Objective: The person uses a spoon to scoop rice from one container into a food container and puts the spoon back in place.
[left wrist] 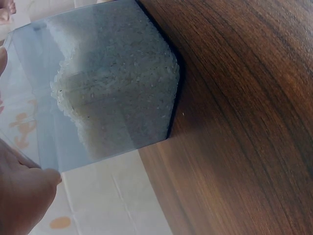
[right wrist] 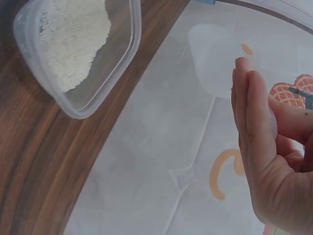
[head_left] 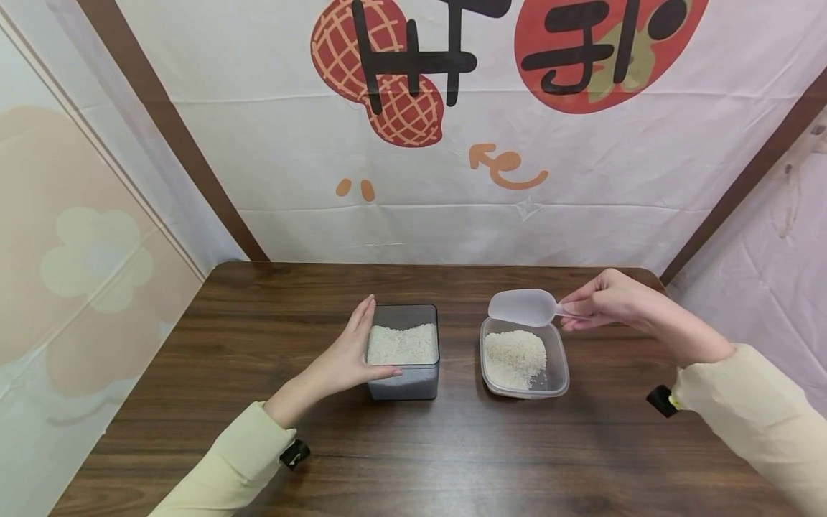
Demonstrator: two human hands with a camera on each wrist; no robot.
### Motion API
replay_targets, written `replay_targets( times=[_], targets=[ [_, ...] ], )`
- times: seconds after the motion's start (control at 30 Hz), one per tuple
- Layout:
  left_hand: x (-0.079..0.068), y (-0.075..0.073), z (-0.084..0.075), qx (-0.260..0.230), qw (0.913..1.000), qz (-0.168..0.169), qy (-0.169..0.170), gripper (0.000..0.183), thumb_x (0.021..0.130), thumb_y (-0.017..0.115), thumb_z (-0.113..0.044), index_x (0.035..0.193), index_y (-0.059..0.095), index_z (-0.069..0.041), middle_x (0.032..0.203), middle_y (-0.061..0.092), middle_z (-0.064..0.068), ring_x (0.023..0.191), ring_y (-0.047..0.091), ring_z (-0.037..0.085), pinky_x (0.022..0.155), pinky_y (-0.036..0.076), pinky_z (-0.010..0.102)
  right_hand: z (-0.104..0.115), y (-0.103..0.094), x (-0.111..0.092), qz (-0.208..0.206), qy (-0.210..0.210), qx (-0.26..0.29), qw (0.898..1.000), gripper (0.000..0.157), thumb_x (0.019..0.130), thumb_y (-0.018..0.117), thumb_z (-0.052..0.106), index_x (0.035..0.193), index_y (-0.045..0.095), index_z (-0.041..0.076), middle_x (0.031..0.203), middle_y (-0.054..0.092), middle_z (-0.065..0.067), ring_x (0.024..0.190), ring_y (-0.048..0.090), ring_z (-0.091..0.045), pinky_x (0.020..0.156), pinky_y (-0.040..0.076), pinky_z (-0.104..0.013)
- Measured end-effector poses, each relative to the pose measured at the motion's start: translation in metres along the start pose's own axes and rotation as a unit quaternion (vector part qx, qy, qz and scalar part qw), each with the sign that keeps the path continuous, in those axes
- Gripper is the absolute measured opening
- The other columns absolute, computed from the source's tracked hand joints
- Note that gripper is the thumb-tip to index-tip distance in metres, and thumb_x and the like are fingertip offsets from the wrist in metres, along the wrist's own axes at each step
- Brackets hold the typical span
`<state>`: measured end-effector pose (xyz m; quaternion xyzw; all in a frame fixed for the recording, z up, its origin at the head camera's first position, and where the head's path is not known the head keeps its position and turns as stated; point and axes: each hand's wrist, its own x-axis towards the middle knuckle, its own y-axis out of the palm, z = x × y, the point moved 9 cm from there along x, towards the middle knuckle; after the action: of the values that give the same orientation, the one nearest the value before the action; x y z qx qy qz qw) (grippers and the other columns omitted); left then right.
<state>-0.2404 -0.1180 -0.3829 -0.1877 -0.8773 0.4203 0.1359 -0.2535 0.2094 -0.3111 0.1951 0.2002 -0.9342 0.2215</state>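
A square, clear grey container (head_left: 403, 385) holds white rice (head_left: 402, 345), its level sloping unevenly in the left wrist view. My left hand (head_left: 349, 355) grips its left side, with the thumb (left wrist: 29, 196) along the near rim and the other fingers up towards the far left corner. My right hand (head_left: 604, 300) pinches the handle of a white translucent scoop (head_left: 523, 307), also partly seen behind the fingers in the right wrist view. The scoop is held over the far rim of a shallow clear plastic box (head_left: 557, 377). A heap of rice (head_left: 515, 355) lies inside that box, mostly on its left.
Both containers stand on a dark wood-grain table (head_left: 452, 459), with a gap between them. A white printed cloth (head_left: 413, 230) hangs just behind the table's far edge. Fabric panels with brown borders rise on the left and right.
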Motion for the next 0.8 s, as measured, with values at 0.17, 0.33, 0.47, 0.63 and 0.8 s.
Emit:
replay_targets(
  times=[0.17, 0.33, 0.47, 0.63, 0.8],
  targets=[
    [0.001, -0.001, 0.001, 0.001, 1.0, 0.001, 0.0, 0.12, 0.067, 0.071, -0.057, 0.145, -0.001, 0.0, 0.151, -0.003, 0.013, 0.134, 0.017, 0.034, 0.102, 0.029, 0.049, 0.011, 0.008, 0.002, 0.007, -0.005, 0.003, 1.0, 0.038, 0.087, 0.056, -0.001, 0.115, 0.047, -0.025, 0.084, 0.067, -0.019, 0.075, 0.066, -0.018, 0.073, 0.052, -0.028],
    [0.002, -0.001, 0.001, -0.001, 1.0, 0.001, 0.004, 0.121, 0.068, 0.072, -0.056, 0.145, -0.002, 0.0, 0.151, -0.003, 0.013, 0.134, 0.017, 0.034, 0.101, 0.03, 0.05, 0.02, 0.015, 0.004, 0.012, -0.009, -0.007, 1.0, 0.036, 0.088, 0.055, 0.0, 0.115, 0.048, -0.023, 0.082, 0.068, -0.016, 0.075, 0.066, -0.017, 0.073, 0.052, -0.028],
    [0.003, 0.0, 0.001, -0.002, 1.0, 0.0, 0.005, 0.121, 0.068, 0.072, -0.056, 0.145, -0.002, 0.0, 0.151, -0.002, 0.014, 0.134, 0.017, 0.034, 0.101, 0.03, 0.05, 0.026, 0.018, 0.007, 0.011, -0.016, -0.015, 1.0, 0.035, 0.088, 0.055, -0.001, 0.114, 0.049, -0.023, 0.084, 0.067, -0.018, 0.074, 0.066, -0.016, 0.073, 0.052, -0.029],
    [0.004, 0.0, 0.002, -0.006, 1.0, 0.003, -0.001, 0.121, 0.067, 0.071, -0.057, 0.145, -0.003, -0.001, 0.151, -0.003, 0.012, 0.135, 0.016, 0.033, 0.101, 0.03, 0.049, 0.035, 0.024, 0.011, 0.014, -0.029, -0.03, 0.999, 0.033, 0.087, 0.055, -0.003, 0.113, 0.05, -0.024, 0.084, 0.067, -0.021, 0.073, 0.066, -0.016, 0.072, 0.053, -0.029],
    [0.006, 0.0, 0.003, -0.006, 1.0, 0.004, -0.001, 0.12, 0.068, 0.072, -0.056, 0.145, -0.003, -0.002, 0.151, -0.003, 0.012, 0.135, 0.016, 0.033, 0.102, 0.03, 0.048, 0.043, 0.034, 0.015, 0.026, -0.034, -0.04, 0.998, 0.032, 0.087, 0.056, -0.002, 0.111, 0.052, -0.022, 0.08, 0.068, -0.016, 0.071, 0.066, -0.013, 0.072, 0.053, -0.03]
  ],
)
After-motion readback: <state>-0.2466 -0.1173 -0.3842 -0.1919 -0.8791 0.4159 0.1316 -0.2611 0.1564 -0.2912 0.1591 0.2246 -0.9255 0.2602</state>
